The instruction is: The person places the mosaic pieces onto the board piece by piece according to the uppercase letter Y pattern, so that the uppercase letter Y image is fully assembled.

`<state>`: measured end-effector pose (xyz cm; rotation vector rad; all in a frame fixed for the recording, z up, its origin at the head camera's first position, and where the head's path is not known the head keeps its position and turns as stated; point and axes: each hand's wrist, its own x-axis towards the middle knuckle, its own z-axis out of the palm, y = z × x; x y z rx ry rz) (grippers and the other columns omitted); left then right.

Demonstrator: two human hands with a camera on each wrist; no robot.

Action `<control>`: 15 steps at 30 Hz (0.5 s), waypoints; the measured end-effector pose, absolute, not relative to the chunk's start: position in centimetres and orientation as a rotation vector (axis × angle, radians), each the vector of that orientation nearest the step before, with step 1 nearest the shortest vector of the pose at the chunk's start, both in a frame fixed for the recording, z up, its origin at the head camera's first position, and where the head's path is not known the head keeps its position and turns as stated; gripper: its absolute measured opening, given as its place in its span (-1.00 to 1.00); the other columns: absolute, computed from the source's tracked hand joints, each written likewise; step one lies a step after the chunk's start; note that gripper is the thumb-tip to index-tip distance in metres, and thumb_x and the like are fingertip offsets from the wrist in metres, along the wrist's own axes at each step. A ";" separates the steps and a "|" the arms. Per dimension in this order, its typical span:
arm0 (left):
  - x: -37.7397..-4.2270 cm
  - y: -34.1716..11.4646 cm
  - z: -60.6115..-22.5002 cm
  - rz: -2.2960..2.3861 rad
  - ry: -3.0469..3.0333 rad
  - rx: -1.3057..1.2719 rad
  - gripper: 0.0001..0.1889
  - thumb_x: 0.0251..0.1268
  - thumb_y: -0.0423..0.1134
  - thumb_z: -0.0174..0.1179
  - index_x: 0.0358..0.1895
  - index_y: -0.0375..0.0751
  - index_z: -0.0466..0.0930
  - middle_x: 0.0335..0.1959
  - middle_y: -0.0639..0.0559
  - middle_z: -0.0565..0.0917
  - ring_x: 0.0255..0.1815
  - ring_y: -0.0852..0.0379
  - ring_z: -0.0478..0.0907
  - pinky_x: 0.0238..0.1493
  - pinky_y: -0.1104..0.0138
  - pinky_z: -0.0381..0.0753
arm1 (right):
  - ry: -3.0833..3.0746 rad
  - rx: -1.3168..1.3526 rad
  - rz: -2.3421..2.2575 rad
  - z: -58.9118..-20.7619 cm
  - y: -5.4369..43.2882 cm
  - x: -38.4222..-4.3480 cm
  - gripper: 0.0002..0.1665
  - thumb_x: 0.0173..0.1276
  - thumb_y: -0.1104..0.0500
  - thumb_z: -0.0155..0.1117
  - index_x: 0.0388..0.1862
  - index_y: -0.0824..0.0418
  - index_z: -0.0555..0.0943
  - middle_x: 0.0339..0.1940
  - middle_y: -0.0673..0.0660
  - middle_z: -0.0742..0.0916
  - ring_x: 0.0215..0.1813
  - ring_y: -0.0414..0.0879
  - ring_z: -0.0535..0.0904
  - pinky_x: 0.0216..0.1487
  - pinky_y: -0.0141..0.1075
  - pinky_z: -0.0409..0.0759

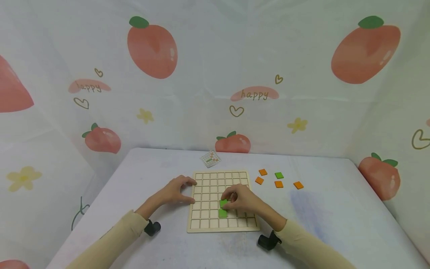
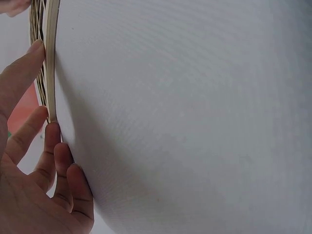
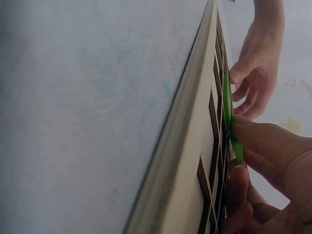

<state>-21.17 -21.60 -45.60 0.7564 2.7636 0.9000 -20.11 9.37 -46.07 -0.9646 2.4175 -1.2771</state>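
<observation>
Right hand: grip pinches a thin green square tile between thumb and fingers; right wrist view has it tilted off the grid face. Tile is at the cell just beyond the seated one; can't tell if any edge is in the recess.

Container is a pale wooden square grid board with a raised rim and recessed square cells. Second row from the near rim, middle column: one matching green square tile lying in its cell.

Left hand: unclenched, thumb and fingers spread along the board's left edge, touching.

Right of board, loose on the white cloth-covered counter: four flat orange square tiles, one more green square tile. Beyond the far rim: small printed grid card.
</observation>
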 end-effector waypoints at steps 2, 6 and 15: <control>-21.2 -21.6 -45.6 0.897 2.767 0.761 -0.36 0.06 -0.10 0.58 0.20 -0.26 0.56 0.05 -0.07 0.58 0.09 -0.08 0.48 0.17 0.04 0.47 | 2.420 -0.965 -1.273 -46.0 9.4 -20.0 -0.80 0.20 0.24 0.58 -0.21 0.21 0.75 -0.33 0.02 0.72 -0.39 -0.16 0.54 -0.33 -0.31 0.54; -21.2 -21.6 -45.6 0.902 2.764 0.774 -0.37 0.07 -0.10 0.58 0.20 -0.26 0.56 0.04 -0.07 0.59 0.09 -0.08 0.49 0.17 0.04 0.48 | 2.426 -0.975 -1.263 -45.9 9.3 -20.0 -0.79 0.19 0.23 0.59 -0.21 0.22 0.75 -0.31 0.03 0.72 -0.38 -0.16 0.56 -0.31 -0.31 0.56; -21.3 -21.6 -45.7 0.901 2.763 0.762 -0.37 0.06 -0.11 0.58 0.19 -0.25 0.57 0.02 -0.05 0.58 0.08 -0.08 0.49 0.16 0.03 0.48 | 2.435 -0.968 -1.241 -46.3 9.1 -20.2 -0.79 0.18 0.19 0.61 -0.22 0.17 0.76 -0.29 -0.03 0.71 -0.30 -0.17 0.58 -0.25 -0.29 0.59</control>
